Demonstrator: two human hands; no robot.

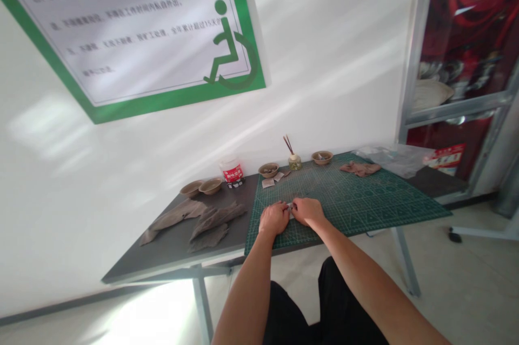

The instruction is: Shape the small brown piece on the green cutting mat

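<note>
Over the near part of the green cutting mat (344, 196), my left hand (274, 218) and my right hand (307, 211) work close together. A small whitish piece (291, 215) shows between them, with something tiny and greyish at the fingertips. My left fingers are closed at its left side, and my right fingers pinch at its right side. The fingers cover most of it, so its kind cannot be made out. Just beyond the hands lie small pale squares (268, 183) beside a bowl (268, 170) of small pieces.
Grey cloths (217, 223) and two bowls (211, 186) lie left on the dark table (162, 250). A red-labelled jar (232, 173), a small glass bottle (294, 162) with sticks and another bowl (321, 158) line the wall. A brown cloth (360, 168) and clear plastic (399, 158) lie right.
</note>
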